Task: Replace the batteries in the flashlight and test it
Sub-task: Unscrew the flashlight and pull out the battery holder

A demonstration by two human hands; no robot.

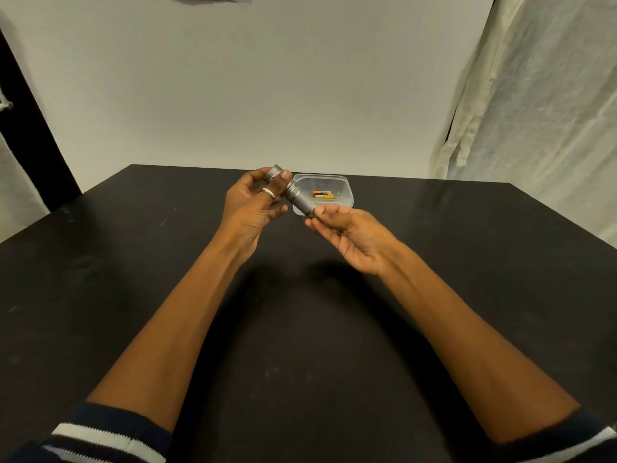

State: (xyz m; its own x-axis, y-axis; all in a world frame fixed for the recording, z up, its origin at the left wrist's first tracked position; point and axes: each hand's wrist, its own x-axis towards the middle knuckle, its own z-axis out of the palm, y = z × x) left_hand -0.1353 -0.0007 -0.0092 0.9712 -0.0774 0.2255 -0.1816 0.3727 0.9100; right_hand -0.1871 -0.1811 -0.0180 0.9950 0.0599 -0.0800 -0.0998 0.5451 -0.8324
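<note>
Grey flashlight above black table, left hand gripping its head, right hand pinching its tail (batteries in clear container behind)

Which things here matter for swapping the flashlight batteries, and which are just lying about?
For the job: flashlight, gripped by left hand and right hand; batteries in clear plastic tub.
Lying about: black table, pale curtain.
</note>
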